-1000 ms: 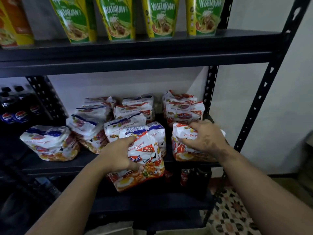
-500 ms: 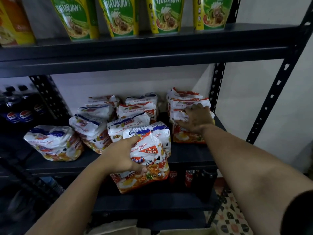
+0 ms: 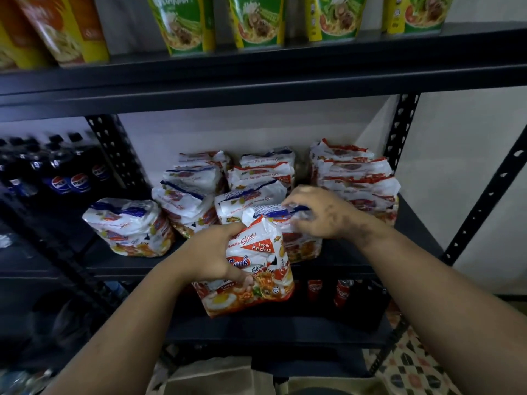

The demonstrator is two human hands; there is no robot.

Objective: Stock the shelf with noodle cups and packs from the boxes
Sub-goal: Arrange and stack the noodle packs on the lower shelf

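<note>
My left hand gripped the noodle pack; my right hand pinched the shelved pack. Better to slide it in upright.

Left hand grips red noodle pack; right hand grasps another pack.

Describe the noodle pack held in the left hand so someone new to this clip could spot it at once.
Start at the black middle shelf crowded with white noodle packs. At its front edge, the left hand holds the red-and-white pack out over the lip. Unlike its neighbours lying on the shelf, it faces the camera, showing a red "Pedas" banner and an egg picture.
</note>
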